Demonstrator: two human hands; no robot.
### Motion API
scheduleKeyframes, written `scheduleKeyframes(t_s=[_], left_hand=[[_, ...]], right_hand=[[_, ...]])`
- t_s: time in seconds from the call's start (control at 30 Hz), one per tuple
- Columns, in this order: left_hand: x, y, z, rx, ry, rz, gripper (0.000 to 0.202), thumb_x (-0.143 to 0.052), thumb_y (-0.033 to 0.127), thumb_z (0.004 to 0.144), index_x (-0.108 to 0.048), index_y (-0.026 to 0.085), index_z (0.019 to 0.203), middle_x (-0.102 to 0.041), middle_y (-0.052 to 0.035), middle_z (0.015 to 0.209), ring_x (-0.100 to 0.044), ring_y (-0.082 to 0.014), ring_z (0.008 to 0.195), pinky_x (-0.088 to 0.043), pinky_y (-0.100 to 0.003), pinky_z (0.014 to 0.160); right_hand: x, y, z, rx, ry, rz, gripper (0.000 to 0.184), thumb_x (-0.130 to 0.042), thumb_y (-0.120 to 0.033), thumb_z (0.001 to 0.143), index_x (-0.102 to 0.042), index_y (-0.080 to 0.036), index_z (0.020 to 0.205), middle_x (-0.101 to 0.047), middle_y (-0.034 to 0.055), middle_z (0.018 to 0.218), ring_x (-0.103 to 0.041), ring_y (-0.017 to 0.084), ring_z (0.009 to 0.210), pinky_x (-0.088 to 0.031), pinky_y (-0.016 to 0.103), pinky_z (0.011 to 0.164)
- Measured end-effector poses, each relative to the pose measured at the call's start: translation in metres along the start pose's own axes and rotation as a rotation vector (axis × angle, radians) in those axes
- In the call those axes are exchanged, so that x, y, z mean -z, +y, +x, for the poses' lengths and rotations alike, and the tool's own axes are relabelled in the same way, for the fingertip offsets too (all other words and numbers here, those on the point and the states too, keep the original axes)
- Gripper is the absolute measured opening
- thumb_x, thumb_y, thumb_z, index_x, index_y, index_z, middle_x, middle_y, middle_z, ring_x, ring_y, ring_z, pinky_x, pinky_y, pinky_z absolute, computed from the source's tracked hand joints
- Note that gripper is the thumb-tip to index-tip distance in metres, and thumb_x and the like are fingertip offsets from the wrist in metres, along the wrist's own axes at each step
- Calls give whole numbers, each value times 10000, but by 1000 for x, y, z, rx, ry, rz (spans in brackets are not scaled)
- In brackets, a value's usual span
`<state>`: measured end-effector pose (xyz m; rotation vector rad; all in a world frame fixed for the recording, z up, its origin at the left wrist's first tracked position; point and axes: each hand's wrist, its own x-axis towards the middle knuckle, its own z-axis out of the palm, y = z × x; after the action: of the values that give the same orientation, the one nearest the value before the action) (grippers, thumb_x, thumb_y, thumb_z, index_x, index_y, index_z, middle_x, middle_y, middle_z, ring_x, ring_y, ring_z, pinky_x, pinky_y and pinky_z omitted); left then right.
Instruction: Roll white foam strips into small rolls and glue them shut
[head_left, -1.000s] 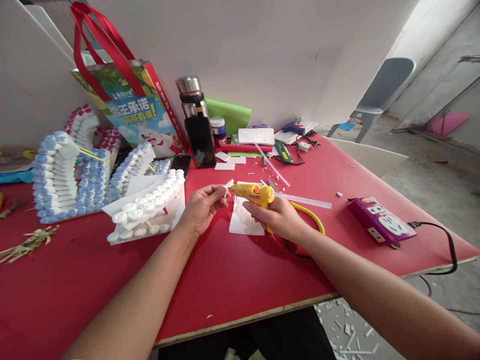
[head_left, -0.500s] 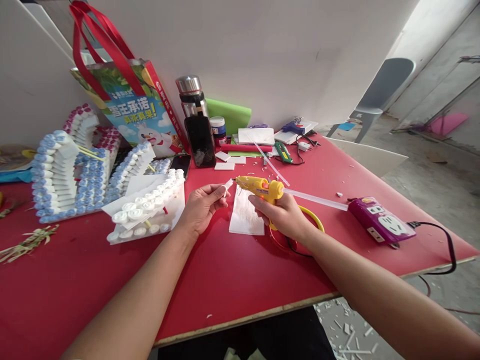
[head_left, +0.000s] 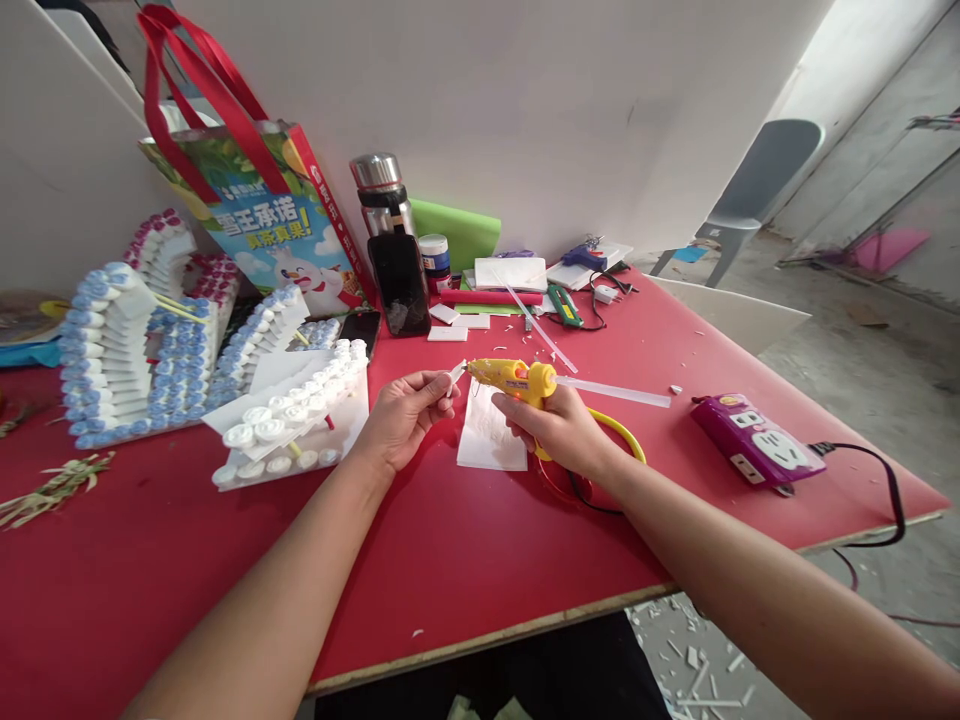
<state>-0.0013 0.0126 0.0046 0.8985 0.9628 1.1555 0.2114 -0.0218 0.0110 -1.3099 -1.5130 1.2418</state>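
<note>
Pinching a small white piece (head_left: 456, 373) between thumb and forefinger of the left hand (head_left: 409, 412), near the middle of the view. Gripping a yellow hot-glue gun (head_left: 514, 377) in the right hand (head_left: 561, 425), with fingers wrapped round the handle and thumb laid along the body. Aiming the nozzle (head_left: 471, 367) towards 9 o'clock, right at the small white piece, too close to tell contact from a narrow gap. Trailing a translucent glue stick (head_left: 619, 390) from the gun's rear towards 3 o'clock. Counting from the nozzle, find a white sheet (head_left: 486, 445) flat on the red tabletop (head_left: 420, 580) at 6 o'clock, partly below the gun. Look between 8 and 9 for a white model covered in rosettes (head_left: 296, 392), and farther out at 9 for a blue-and-white model (head_left: 101, 350). Find a printed shopping bag (head_left: 259, 235) at 10, a smartphone (head_left: 397, 285) propped upright before a steel thermos (head_left: 384, 210) between 10 and 11, a green box cutter (head_left: 564, 306) at 2, and a purple power strip (head_left: 759, 440) between 3 and 4, well apart from both hands.
</note>
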Motion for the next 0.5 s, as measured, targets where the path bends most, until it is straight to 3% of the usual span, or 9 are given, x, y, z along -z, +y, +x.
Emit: scheduleKeyframes(t_s=[0.23,0.5], left_hand=[[2,1,2,75,19,-140,240,-879,226,684,-710,76,765,-628,-46,758,-513,-47,586,-504,-163,573],[6,-1,2,99,-64,-126,199,-840,234,747,-716,82,781,-609,-39,766,-521,-45,596,-508,-145,569]], right_hand=[[2,0,-1,12,13,16,457,-632,-609,824,-566,-189,658,-574,23,607,-496,137,548,-403,289,526],[1,-2,-1,25,-4,-26,462,-622,-602,843,-556,-186,652,-564,13,601,-495,127,534,-398,285,524]])
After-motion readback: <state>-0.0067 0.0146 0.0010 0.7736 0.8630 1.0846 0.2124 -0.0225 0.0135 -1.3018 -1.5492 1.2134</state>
